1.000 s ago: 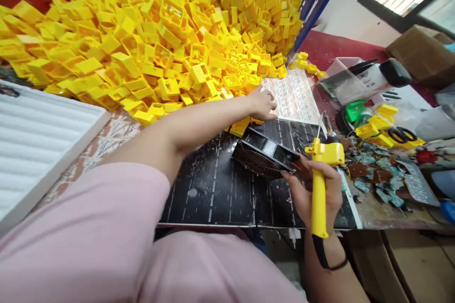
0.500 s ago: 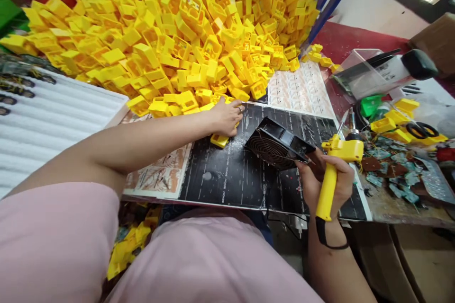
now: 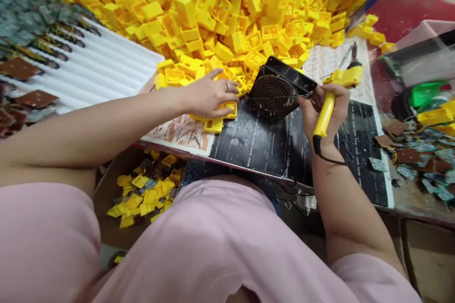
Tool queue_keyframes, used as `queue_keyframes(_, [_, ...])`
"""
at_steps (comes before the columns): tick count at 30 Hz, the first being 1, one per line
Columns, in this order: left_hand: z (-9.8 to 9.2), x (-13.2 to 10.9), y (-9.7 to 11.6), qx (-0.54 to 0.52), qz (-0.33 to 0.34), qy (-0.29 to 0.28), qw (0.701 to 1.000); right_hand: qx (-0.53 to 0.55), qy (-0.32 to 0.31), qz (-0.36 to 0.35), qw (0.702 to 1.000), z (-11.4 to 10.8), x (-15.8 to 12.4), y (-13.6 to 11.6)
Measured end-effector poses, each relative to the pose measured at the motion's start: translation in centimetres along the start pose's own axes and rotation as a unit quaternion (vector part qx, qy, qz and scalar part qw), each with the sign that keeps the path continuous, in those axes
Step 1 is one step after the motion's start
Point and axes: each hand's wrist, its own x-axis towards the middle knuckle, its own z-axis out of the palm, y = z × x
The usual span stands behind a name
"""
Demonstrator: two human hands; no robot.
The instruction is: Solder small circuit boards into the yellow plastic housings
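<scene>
The black axial fan (image 3: pixel 272 94) sits farther and more to the left on the black mat (image 3: pixel 245 142) than half a second ago, close by the near edge of the heaped pile (image 3: pixel 202 9), its round wire guard facing the near side. The right hand (image 3: pixel 337 108) pinches the fan's right corner while its other fingers wrap a yellow soldering gun (image 3: pixel 343 77), whose tip points far and upward. The left hand (image 3: pixel 209 97) has also shifted left; it lies palm down, fingers spread, over loose yellow housings (image 3: pixel 213 125) at the mat's left edge (whether it grips one, I cannot tell). My reading is that this step is arranging, with the gun merely carried. Circuit boards (image 3: pixel 408 155) lie to the right, and a ribbed white foam tray (image 3: pixel 121 64) stands to the left.
</scene>
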Motion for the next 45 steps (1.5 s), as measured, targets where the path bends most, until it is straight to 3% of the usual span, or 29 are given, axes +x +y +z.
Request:
queue_keyframes(3, [-0.7,-3.6,0.4,-0.009,-0.152,0.063,0.986,0.000,-0.011,-0.033,0.999,-0.7,0.4,-1.9])
queue_keyframes(7, [-0.2,-8.3,2.2,-0.013,-0.202,0.081,0.976,-0.063,-0.035,-0.188,0.979,-0.7,-1.4,-6.3])
queue_keyframes(9, [0.7,-9.5,3.4,-0.011,-0.201,0.085,0.976,-0.065,-0.117,-0.217,0.967,1.0,-2.6,-7.7])
queue_keyframes(10, [1.3,-9.7,3.8,-0.008,-0.199,0.085,0.976,-0.077,-0.195,-0.261,0.942,2.2,-3.1,-8.0])
queue_keyframes(14, [3.3,-9.4,4.2,0.003,-0.209,0.118,0.971,-0.115,-0.352,-0.298,0.880,7.7,-3.2,-7.0])
queue_keyframes(18, [3.7,-8.8,3.8,-0.003,-0.222,0.177,0.959,-0.162,-0.403,-0.282,0.856,10.5,-2.2,-5.6])
queue_keyframes(22, [3.6,-9.3,4.0,0.038,-0.232,0.192,0.953,-0.182,-0.400,-0.275,0.855,8.3,-2.6,-6.0])
queue_keyframes(26, [4.1,-9.9,4.8,0.044,-0.212,0.087,0.972,-0.180,-0.387,-0.282,0.859,3.6,-4.6,-7.3])
queue_keyframes(30, [3.9,-9.2,6.0,0.006,-0.200,0.134,0.971,-0.119,-0.354,-0.262,0.890,0.4,-6.9,-8.3])
queue_keyframes(32, [3.5,-8.3,6.7,0.001,-0.191,0.130,0.973,-0.102,-0.319,-0.229,0.914,0.3,-7.7,-8.4])
queue_keyframes(34, [3.3,-7.1,7.2,0.009,-0.172,0.090,0.981,-0.109,-0.298,-0.215,0.924,0.9,-8.4,-8.2])
queue_keyframes(37, [2.9,-5.5,7.6,0.002,-0.172,0.048,0.984,-0.114,-0.293,-0.212,0.925,1.9,-9.0,-7.9])
queue_keyframes(42, [2.0,-4.4,7.2,-0.194,-0.145,0.012,0.970,-0.087,-0.330,-0.207,0.917,1.1,-8.8,-8.2])
queue_keyframes(45, [2.1,-4.1,7.2,-0.172,-0.169,-0.013,0.970,-0.095,-0.337,-0.217,0.911,0.4,-8.7,-8.7])
